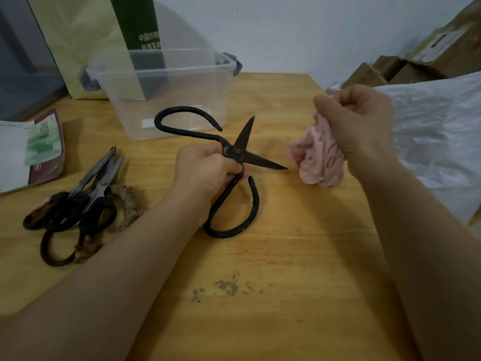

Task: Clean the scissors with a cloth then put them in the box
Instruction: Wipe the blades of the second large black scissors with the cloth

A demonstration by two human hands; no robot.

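Note:
Large black iron scissors with wide loop handles are spread open above the middle of the wooden table. My left hand grips them at the lower handle just below the pivot. One blade points up and the other points right. A crumpled pink cloth hangs from my right hand, which grips it just right of the blade tip, apart from it. A clear plastic box with grey latches stands open behind the scissors, with nothing in it.
Several other scissors lie piled at the left on a brownish rag. Papers and a booklet lie at the far left. A yellow-green bag stands behind the box. White plastic sheeting and cardboard boxes are at the right.

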